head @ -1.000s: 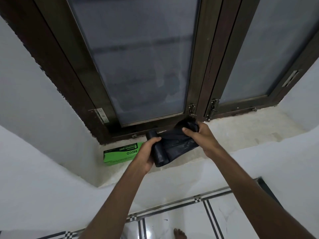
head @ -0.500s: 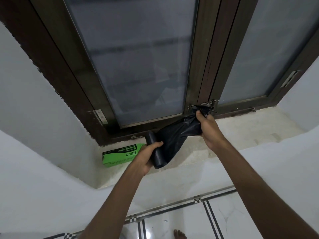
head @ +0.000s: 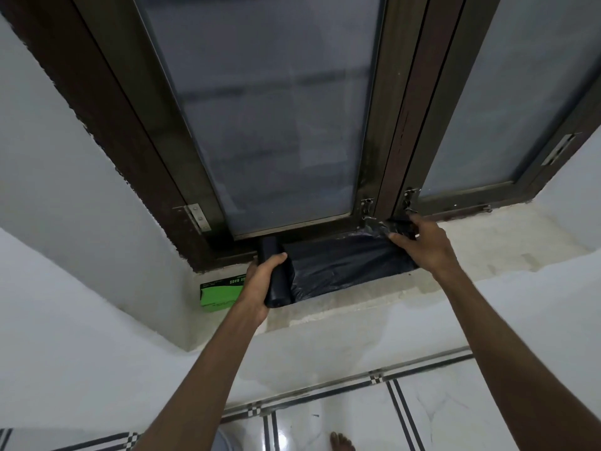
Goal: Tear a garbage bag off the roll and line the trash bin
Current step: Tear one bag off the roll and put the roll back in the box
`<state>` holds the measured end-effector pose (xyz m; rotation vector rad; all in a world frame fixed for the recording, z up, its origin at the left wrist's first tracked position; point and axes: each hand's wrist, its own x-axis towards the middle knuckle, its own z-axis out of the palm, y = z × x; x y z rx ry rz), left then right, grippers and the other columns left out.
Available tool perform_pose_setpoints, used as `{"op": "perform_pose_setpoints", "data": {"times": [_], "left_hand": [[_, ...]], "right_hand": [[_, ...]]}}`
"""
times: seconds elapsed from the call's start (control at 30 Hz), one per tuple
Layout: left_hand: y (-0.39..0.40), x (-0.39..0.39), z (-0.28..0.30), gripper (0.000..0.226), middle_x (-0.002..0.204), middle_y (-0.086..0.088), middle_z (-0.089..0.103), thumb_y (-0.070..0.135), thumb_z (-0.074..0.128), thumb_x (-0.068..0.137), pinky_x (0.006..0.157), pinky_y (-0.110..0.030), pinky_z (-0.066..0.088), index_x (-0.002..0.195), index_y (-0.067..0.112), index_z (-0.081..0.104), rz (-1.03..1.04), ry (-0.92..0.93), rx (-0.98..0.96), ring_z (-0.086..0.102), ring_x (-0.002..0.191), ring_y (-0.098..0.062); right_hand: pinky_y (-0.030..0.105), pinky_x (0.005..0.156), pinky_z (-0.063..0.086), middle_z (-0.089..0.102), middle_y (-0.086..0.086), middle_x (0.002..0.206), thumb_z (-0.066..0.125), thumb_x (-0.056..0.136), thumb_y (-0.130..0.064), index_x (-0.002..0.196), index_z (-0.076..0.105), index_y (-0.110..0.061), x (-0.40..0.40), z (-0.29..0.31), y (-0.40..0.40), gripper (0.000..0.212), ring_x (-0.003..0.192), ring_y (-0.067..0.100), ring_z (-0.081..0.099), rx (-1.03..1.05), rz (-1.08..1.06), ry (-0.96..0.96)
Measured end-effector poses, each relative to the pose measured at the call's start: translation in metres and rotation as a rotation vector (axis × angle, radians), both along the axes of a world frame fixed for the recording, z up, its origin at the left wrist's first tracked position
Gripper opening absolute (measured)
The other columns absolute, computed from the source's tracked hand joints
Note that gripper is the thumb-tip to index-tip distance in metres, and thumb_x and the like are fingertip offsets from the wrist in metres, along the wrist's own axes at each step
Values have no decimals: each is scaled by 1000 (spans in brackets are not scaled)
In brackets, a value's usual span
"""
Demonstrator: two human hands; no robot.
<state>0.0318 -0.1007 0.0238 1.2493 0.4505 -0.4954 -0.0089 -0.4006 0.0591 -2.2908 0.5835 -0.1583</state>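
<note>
Held over the windowsill [head: 507, 242] between both hands: roll [head: 274, 275] wrapped in the left hand [head: 257, 288], long axis running away from the body toward the window frame [head: 400, 141]; pulled-out bag [head: 348, 265] stretched flat to the right, across that axis, free end pinched shut in the right hand [head: 422, 242]; hands well apart, film taut between them; perforation line not discernible, probably nearer the roll, so likely called for a sideways tug from the right; green box [head: 218, 292] just left of the roll; no bin identifiable.
</note>
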Motion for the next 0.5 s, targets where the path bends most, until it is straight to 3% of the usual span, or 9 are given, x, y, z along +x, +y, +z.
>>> {"op": "perform_pose_setpoints", "data": {"times": [0.07,0.17,0.2,0.3,0.33,0.4,0.47,0.5], "left_hand": [[-1,0,0,69,116,-18,71,33,82,71,70,-38,59,131,11,57,-27,17,-36,69,104,-38],[-9,-2,5,73,115,-18,71,37,83,67,73,-39,58,129,9,58,-96,-3,-24,70,103,-36],[-13,-2,8,72,113,-18,72,38,83,66,75,-39,58,127,9,59,-137,-20,-27,70,101,-33],[-25,-7,23,29,98,-15,71,28,68,87,90,-48,53,109,9,67,-248,-80,-79,67,91,-30],[-27,-8,27,23,96,-15,71,26,64,90,95,-50,51,106,10,66,-266,-75,-99,66,90,-31],[-26,-7,29,24,99,-15,70,26,62,90,98,-51,49,108,11,64,-263,-56,-107,65,93,-31],[-21,-6,29,27,101,-15,70,29,62,89,96,-48,50,109,11,63,-226,-18,-114,65,94,-30],[-18,-5,28,29,103,-15,71,31,62,88,95,-46,51,109,12,64,-206,4,-126,65,96,-30]], "right_hand": [[38,94,45,61,12,126,72,89,-25,132,56,-16,-2,2,4,47,119,35,55,-279,-10,-63],[34,104,37,52,6,140,69,90,-33,144,46,-21,-3,13,31,60,132,23,44,-293,242,-278],[30,105,36,49,-1,142,70,88,-41,148,40,-25,-2,17,42,69,133,16,41,-217,397,-210],[27,100,46,58,-8,127,74,81,-50,154,25,-33,6,18,66,89,118,5,55,118,700,168],[26,93,50,66,-7,110,75,82,-45,151,33,-29,10,16,67,82,102,5,63,188,719,231],[21,75,50,69,-5,81,76,85,-34,130,61,-20,15,13,61,49,76,6,65,288,709,266],[19,69,48,70,-4,77,75,87,-29,98,73,-15,16,14,55,17,72,7,65,359,709,246],[17,64,45,67,-5,72,74,88,-27,85,71,-15,15,17,53,13,68,6,62,374,715,222]]}}
